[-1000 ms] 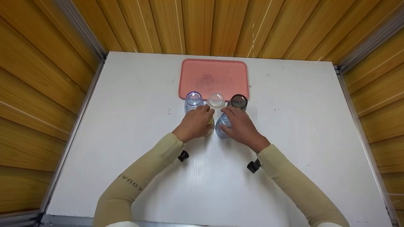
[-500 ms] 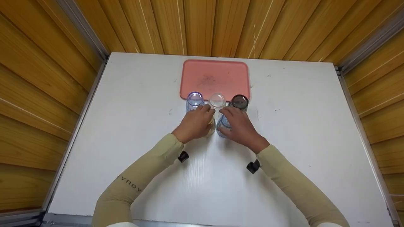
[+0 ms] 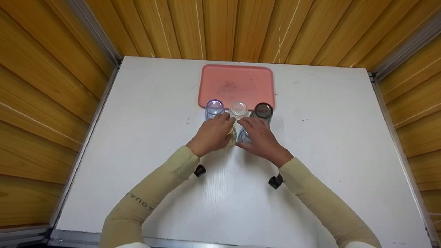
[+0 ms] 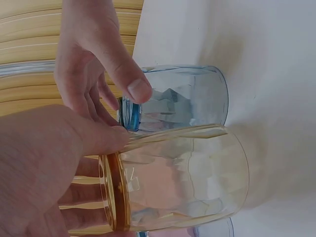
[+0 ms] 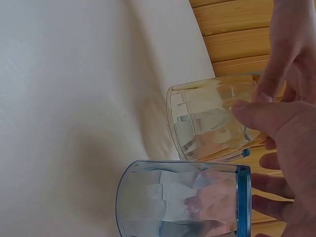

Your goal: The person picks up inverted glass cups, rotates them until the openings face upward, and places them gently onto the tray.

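Note:
Two tinted glasses stand upside down side by side, nearest the person. My left hand holds the yellow glass, thumb on one side and fingers round its amber base. By the light blue glass is my right hand. Its fingers lie beside the blue base, while its thumb is spread off that glass, in front of the yellow one in the right wrist view. Behind them stand three more upturned glasses: a blue-violet one, a clear one and a dark one, partly hidden by the hands.
A pink tray lies at the back of the white table, directly behind the glasses. Wooden panels wall in the back and both sides. A small black camera mount hangs at each wrist.
My right thumb has moved away from the light blue glass, widening that hand. My left hand stays on the yellow glass. The head view has shifted slightly.

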Action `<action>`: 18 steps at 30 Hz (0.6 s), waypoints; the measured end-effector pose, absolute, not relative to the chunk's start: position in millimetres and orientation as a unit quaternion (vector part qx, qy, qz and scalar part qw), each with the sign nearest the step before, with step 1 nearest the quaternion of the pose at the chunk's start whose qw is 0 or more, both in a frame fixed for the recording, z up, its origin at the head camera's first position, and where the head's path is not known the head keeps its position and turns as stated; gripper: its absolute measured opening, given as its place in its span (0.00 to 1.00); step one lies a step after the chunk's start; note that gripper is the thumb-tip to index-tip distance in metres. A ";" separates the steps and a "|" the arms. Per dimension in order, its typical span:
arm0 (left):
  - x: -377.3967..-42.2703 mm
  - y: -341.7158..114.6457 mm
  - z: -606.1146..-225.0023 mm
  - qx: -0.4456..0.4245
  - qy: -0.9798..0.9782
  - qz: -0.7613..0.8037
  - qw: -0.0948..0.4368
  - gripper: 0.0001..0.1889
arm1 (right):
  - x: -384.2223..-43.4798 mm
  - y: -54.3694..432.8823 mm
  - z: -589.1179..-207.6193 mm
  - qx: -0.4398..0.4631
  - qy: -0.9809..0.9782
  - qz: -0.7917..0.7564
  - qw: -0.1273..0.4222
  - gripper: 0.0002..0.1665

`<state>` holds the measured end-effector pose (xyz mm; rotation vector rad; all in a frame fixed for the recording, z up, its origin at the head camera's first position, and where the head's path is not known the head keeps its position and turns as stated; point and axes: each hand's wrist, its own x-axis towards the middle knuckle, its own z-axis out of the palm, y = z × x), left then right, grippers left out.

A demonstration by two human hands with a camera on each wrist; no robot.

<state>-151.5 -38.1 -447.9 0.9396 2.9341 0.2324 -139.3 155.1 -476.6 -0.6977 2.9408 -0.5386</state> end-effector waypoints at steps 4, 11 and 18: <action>-150.3 -37.7 -444.8 0.304 0.949 0.077 0.027 0.24 | -139.9 153.6 -477.0 -0.229 0.958 -0.170 0.036 0.44; -147.0 -37.0 -441.1 0.307 0.949 0.070 0.010 0.23 | -140.1 152.6 -479.2 -0.247 0.954 -0.165 0.027 0.47; -143.1 -37.3 -437.1 0.304 0.950 0.074 0.011 0.22 | -141.1 149.7 -481.4 -0.243 0.955 -0.168 0.037 0.48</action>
